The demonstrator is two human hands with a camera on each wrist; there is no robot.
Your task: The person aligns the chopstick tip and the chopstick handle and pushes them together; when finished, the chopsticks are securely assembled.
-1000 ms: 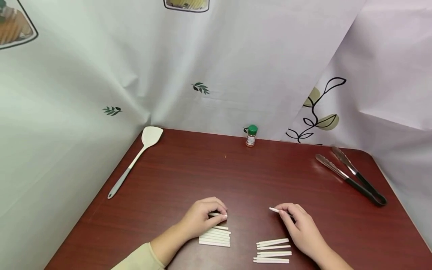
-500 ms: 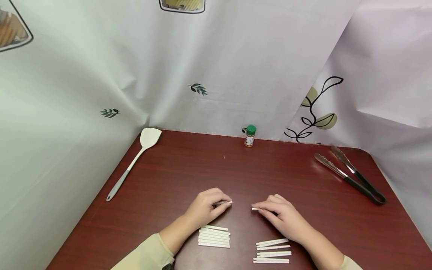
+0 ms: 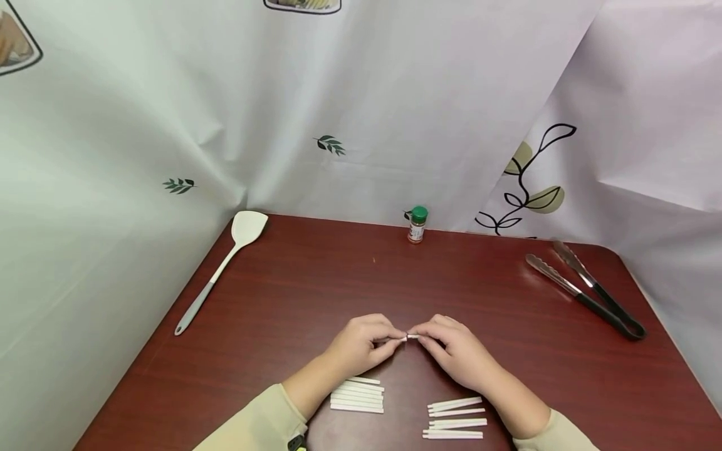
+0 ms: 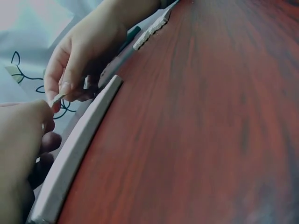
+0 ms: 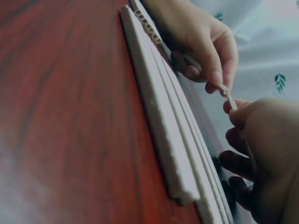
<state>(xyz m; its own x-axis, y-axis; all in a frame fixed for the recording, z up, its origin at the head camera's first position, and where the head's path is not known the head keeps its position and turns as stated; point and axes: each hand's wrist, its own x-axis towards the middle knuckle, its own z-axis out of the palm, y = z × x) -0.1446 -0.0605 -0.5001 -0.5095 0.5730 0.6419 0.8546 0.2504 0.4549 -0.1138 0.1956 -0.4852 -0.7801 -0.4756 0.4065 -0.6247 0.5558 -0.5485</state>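
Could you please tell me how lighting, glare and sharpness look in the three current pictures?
Head: bright, with a pale sheen on the glossy reddish-brown wood-grained table near the bottom edge; left wrist: dimmer and softer, with faint glare at the table's lower right; right wrist: likewise dim and soft, glare at lower left.

On the table, a row of sticks lay on the near side of the left hand, another group of sticks on the near side of the right hand. The left stick and right stick sat nearly end to end between them. I saw a jar well beyond both, a spatula leftward past the left hand, tongs rightward past the right.
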